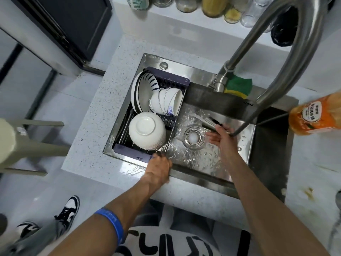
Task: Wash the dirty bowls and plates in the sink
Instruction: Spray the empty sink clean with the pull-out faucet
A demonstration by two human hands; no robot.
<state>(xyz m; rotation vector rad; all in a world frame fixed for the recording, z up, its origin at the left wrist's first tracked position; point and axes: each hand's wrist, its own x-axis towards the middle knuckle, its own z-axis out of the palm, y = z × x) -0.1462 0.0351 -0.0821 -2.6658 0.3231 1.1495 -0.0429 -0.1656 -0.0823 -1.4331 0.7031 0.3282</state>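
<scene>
The steel sink (193, 179) holds a dark dish rack (181, 80) across its left part. In the rack, blue-patterned plates (145, 93) stand on edge, a stack of small white bowls (166, 102) lies on its side, and a large white bowl (146, 130) sits upside down. My left hand (158, 167) grips the rack's front right corner at the sink's front edge. My right hand (221, 134) is down in the basin beside the drain (193, 138), holding the pull-out spray head (210, 121). Water streams from it across the basin floor.
The tall curved faucet (287, 58) arches over the sink's right side, with a green and yellow sponge (239, 85) behind its base. An orange bottle (315, 115) stands at the right. Several jars (214, 6) line the back ledge. A stool (27, 143) stands on the left.
</scene>
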